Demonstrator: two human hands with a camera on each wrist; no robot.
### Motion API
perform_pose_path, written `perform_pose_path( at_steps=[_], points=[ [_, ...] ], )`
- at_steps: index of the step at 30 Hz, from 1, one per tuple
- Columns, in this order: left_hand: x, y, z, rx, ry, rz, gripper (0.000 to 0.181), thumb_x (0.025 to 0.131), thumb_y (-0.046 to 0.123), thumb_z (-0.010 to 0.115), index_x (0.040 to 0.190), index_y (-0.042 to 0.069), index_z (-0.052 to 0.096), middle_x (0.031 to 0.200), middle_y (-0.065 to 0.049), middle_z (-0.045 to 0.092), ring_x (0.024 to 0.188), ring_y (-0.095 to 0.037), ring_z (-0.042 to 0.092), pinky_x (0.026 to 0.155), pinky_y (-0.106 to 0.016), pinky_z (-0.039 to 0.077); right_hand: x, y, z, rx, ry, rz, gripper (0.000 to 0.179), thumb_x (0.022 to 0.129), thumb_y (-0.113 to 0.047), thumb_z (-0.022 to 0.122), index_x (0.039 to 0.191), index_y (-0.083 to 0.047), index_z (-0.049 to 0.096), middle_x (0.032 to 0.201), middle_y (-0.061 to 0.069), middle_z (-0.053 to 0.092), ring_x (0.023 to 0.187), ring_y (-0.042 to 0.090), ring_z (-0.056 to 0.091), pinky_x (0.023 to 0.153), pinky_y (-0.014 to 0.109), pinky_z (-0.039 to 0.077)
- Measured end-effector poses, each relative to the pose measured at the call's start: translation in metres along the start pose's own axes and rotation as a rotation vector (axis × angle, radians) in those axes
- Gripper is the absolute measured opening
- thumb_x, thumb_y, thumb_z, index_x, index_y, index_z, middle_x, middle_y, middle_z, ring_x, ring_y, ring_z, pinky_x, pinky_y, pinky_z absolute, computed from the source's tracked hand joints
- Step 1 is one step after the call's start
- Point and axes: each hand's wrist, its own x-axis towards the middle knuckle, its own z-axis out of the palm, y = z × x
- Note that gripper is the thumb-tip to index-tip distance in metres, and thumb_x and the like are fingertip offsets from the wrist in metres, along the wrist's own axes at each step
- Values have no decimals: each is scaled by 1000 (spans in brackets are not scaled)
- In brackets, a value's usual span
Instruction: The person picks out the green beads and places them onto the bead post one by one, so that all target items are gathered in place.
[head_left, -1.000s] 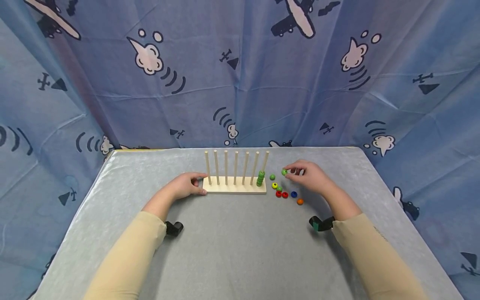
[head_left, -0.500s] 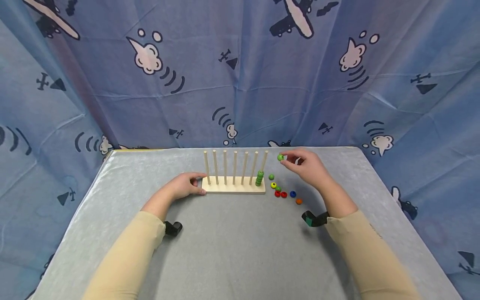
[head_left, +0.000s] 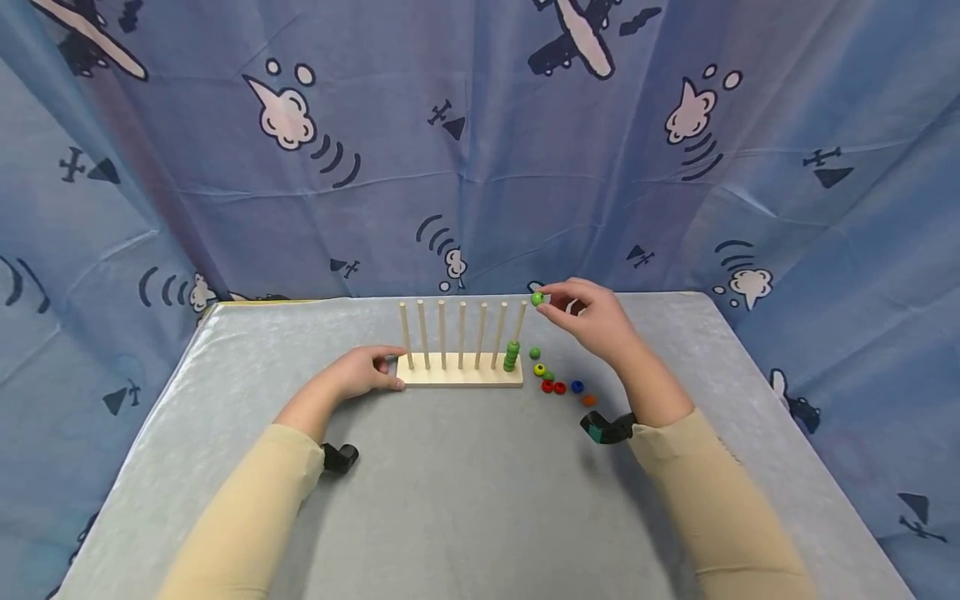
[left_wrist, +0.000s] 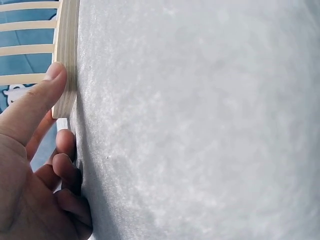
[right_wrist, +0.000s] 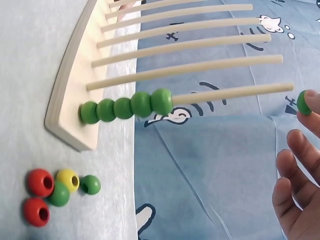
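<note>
On the bench (head_left: 450,517) stands a wooden peg rack (head_left: 459,381), stiff and fairly light by its look, best steadied by an end. The left hand (head_left: 356,375) grips its left end between thumb and fingers. The right hand (head_left: 592,317) has narrowed fingers pinching a green bead (head_left: 537,298) just right of the rightmost peg (right_wrist: 232,95)'s tip; it looks hard, smooth, perhaps slippery, so I'd hold it by opposite sides.

A right hand (head_left: 588,317) has raised a round green bead (head_left: 537,298) near the top of the rightmost pale wooden rod (head_left: 520,322).
</note>
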Motion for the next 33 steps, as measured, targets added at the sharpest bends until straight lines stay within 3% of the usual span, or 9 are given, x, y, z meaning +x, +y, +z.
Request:
perform_pose_path(
  at_steps=[33],
  points=[
    [3, -2, 1, -19, -11, -26, 65, 84, 27, 82, 142, 10, 56, 82, -1, 52, 73, -16, 45, 72, -33, 37, 6, -5, 14, 0, -53, -6, 29, 95, -28, 69, 121, -15, 73, 90, 1, 60, 82, 19, 51, 73, 36, 46]
  ],
)
